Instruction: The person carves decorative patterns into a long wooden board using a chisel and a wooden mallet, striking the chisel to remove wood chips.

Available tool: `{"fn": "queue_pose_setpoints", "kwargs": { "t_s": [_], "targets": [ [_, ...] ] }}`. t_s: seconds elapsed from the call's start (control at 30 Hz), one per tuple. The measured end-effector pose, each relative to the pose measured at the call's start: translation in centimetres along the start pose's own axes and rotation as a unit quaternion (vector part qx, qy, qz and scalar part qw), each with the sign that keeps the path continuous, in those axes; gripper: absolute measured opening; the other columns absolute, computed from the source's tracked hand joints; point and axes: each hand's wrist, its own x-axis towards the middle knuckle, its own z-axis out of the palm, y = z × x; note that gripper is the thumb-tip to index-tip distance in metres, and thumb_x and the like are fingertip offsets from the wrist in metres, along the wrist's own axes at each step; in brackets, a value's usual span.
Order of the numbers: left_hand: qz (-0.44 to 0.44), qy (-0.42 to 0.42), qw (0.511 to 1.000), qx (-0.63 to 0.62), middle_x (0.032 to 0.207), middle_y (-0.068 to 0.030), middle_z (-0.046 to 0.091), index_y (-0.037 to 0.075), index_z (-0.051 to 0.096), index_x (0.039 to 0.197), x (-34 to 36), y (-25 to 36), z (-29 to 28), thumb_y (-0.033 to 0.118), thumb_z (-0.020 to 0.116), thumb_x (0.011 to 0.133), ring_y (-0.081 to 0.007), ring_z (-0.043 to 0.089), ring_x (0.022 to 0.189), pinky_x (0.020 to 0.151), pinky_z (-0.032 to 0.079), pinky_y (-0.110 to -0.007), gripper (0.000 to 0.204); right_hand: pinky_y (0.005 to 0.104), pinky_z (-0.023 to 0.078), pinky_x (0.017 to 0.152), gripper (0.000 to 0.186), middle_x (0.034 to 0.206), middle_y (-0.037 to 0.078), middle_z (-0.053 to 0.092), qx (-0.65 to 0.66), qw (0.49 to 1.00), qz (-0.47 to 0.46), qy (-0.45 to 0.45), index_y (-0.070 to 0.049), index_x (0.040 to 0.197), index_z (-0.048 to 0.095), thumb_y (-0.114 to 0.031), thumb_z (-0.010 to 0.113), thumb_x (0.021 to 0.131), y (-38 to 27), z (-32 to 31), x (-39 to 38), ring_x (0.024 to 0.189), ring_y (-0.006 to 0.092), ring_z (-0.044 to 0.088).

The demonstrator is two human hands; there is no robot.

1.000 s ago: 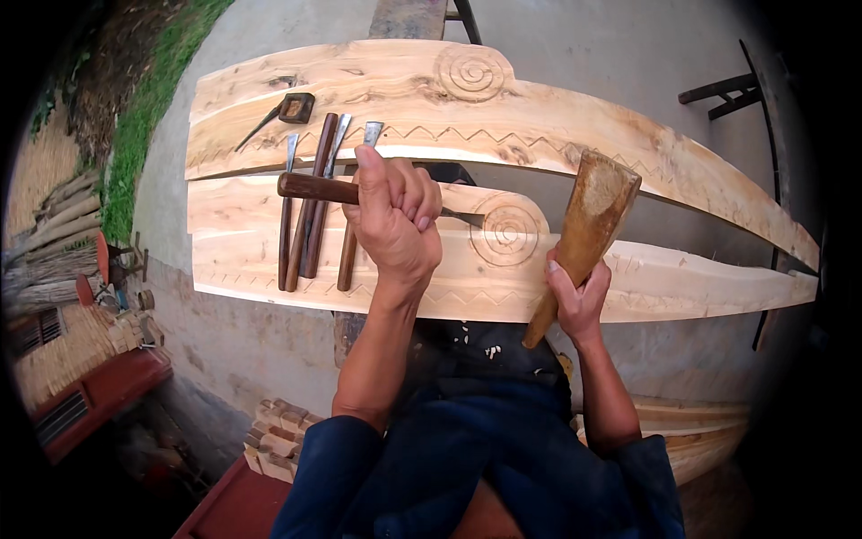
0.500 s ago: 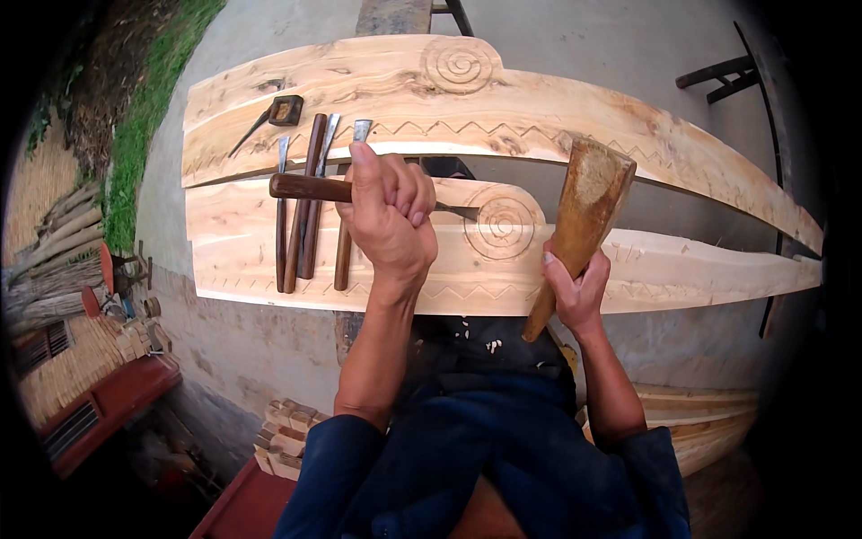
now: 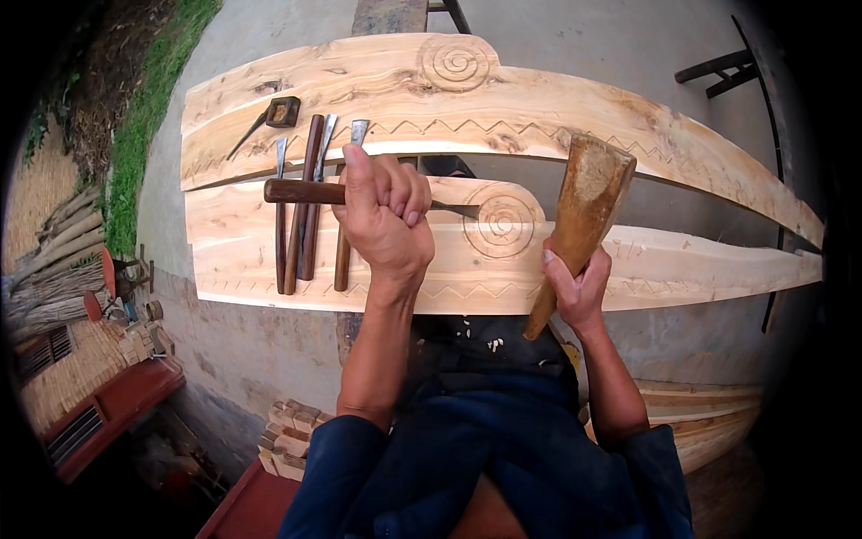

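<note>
My left hand [image 3: 386, 211] is closed around a chisel [image 3: 305, 191] held sideways, its dark wooden handle sticking out to the left. The blade points right, with its tip at the left side of a carved spiral [image 3: 505, 223] on the near board [image 3: 229, 238]. I cannot tell whether the tip touches the wood. My right hand [image 3: 579, 286] grips the narrow end of a wooden mallet [image 3: 591, 193], whose thick worn head is raised up and away from the chisel. Several more chisels [image 3: 281, 216] lie across the near board beside my left hand.
A second long board [image 3: 575, 103], with its own spiral and zigzag line, lies beyond the near one. On it rests a small dark wooden box with a thin stick [image 3: 285, 111]. Stacked wood blocks [image 3: 289, 431] stand at lower left. A dark trestle [image 3: 718, 72] is at far right.
My left hand and the chisel have shifted very slightly left. Both grips are the same, and the mallet is practically where it was.
</note>
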Motion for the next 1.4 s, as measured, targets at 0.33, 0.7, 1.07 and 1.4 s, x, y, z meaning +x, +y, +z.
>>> {"fn": "queue_pose_setpoints", "kwargs": {
  "t_s": [0.33, 0.7, 1.07, 1.4],
  "targets": [
    [0.008, 0.005, 1.0, 0.0, 0.053, 0.0013, 0.027, 0.014, 0.03, 0.064, 0.0, -0.2, 0.2, 0.04, 0.048, 0.114, -0.0106, 0.026, 0.042, 0.042, 0.023, -0.028, 0.059, 0.0337, 0.052, 0.065, 0.019, 0.075, 0.011, 0.069, -0.004, 1.0, 0.0, 0.003, 0.003, 0.094, 0.067, -0.012, 0.075, 0.085, 0.0, 0.0, -0.1, 0.067, 0.0196, 0.066],
    [0.062, -0.082, 0.988, 0.117, 0.055, 0.0025, 0.033, 0.012, 0.037, 0.068, -1.1, -1.3, 2.7, 0.034, 0.056, 0.112, -0.0071, 0.028, 0.046, 0.044, 0.023, -0.027, 0.054, 0.0325, 0.052, 0.067, 0.02, 0.078, 0.009, 0.069, 0.01, 1.0, 0.024, -0.001, 0.003, 0.098, 0.066, -0.011, 0.074, 0.087, -0.3, 0.0, -0.2, 0.069, 0.0161, 0.065],
    [0.074, -0.104, 0.961, 0.245, 0.059, 0.0057, 0.039, 0.012, 0.041, 0.066, -1.8, -1.5, 3.1, 0.044, 0.067, 0.105, -0.0048, 0.037, 0.055, 0.049, 0.03, -0.026, 0.057, 0.03, 0.059, 0.076, 0.031, 0.109, 0.015, 0.07, -0.036, 0.966, -0.257, 0.003, 0.005, 0.115, 0.065, 0.004, 0.078, 0.087, -18.1, -4.2, 4.1, 0.088, 0.0155, 0.068],
    [0.119, -0.128, 0.953, 0.249, 0.062, 0.0022, 0.046, -0.002, 0.058, 0.076, -2.0, -2.5, 3.3, 0.027, 0.071, 0.105, -0.008, 0.038, 0.063, 0.056, 0.034, -0.03, 0.043, 0.0428, 0.053, 0.062, 0.068, 0.084, 0.011, 0.065, -0.552, 0.714, -0.431, -0.017, -0.013, 0.135, 0.063, 0.004, 0.08, 0.071, -24.2, -4.0, 6.3, 0.071, 0.03, 0.068]
  ]
}}
